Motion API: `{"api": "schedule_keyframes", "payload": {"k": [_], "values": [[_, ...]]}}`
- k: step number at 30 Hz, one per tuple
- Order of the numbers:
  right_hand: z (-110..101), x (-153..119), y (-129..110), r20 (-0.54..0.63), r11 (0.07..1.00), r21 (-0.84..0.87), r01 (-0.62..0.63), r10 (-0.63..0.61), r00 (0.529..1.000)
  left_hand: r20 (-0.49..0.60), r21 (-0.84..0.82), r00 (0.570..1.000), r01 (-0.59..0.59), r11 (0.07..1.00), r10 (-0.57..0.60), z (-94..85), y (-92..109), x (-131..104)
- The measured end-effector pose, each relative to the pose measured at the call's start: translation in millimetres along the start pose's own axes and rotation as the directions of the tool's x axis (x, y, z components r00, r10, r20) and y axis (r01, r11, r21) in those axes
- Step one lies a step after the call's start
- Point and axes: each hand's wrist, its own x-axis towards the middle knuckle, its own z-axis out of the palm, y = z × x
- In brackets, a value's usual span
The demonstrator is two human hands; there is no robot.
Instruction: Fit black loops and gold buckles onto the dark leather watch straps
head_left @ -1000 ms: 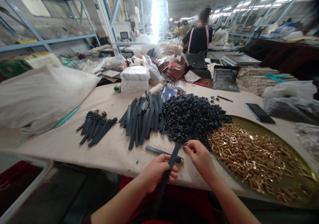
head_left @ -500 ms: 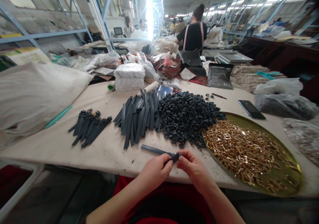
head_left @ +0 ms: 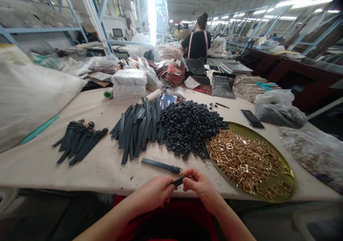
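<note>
My left hand (head_left: 160, 191) is closed round a short dark strap (head_left: 178, 181) at the table's front edge. The fingers of my right hand (head_left: 197, 183) pinch at the strap's end; whatever small part lies between the fingertips is hidden. Just beyond my hands, a finished-looking dark strap (head_left: 160, 165) with a small gold buckle at its right end lies on the table. Farther off are a stack of flat dark straps (head_left: 136, 126) and a heap of small dark loops (head_left: 190, 126). Gold buckles (head_left: 243, 158) fill much of a round gold tray (head_left: 288, 178) to the right.
Buckled straps (head_left: 80, 141) lie in a bunch at left, near a white sack (head_left: 32, 94). A phone (head_left: 252, 118) and plastic bags (head_left: 281, 108) are at right. Wrapped white bundles (head_left: 130, 83) line the back. A person (head_left: 197, 42) stands beyond the table.
My hands have drawn a little toward the table's front edge, still holding the short strap. The buckle end of the strap lying beyond them now shows. The whole view has shifted.
</note>
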Motion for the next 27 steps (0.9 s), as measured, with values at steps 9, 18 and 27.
{"api": "schedule_keyframes", "payload": {"k": [9, 18, 27], "values": [[4.3, -3.3, 7.0, -0.058, 0.998, 0.059, 0.020, -0.016, 0.998, 0.043, -0.138, 0.998, 0.045, 0.989, -0.040, 1.2, -2.6, -5.3], [8.9, -5.3, 21.9, -0.009, 0.931, 0.366, -0.001, 0.004, 1.000, -0.142, -0.127, 0.990, -0.042, 0.991, 0.024, 10.6, -1.6, 0.9], [5.6, -9.9, 18.9, 0.041, 0.981, -0.062, 0.183, -0.181, 0.983, 0.062, -0.207, 0.997, 0.056, 0.977, -0.044, 14.1, -2.9, -4.5]]}}
